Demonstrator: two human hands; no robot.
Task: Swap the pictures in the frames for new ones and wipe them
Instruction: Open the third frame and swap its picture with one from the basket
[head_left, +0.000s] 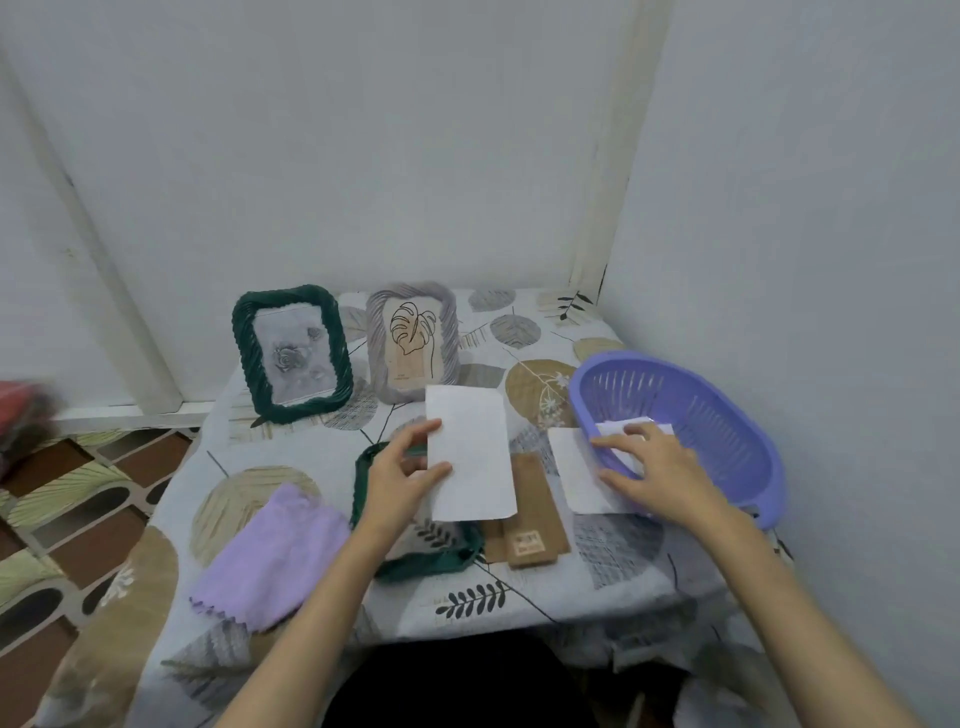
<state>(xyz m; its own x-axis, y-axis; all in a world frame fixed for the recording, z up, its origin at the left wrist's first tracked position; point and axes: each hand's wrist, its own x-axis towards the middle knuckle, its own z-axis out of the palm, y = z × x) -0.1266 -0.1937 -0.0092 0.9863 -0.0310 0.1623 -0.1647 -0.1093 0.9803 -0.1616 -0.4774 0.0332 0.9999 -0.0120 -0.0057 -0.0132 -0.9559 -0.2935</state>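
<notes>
My left hand (402, 475) pinches a white picture sheet (470, 454) by its left edge, holding it above an open green frame (415, 558) that lies flat on the table. My right hand (657, 462) reaches over the rim of the purple basket (727, 426), its fingers spread on white sheets (644, 430) inside. Another white sheet (574, 478) lies beside the basket. A brown backing board (535, 512) lies right of the flat frame. A green frame with a rose picture (292, 353) and a grey frame with a leaf drawing (413, 345) stand at the back.
A lilac cloth (270, 556) lies at the front left of the leaf-patterned tablecloth (618, 551). Walls close in behind and to the right. A tiled floor (78, 493) lies to the left, with a blurred red thing (21, 415) at the left edge.
</notes>
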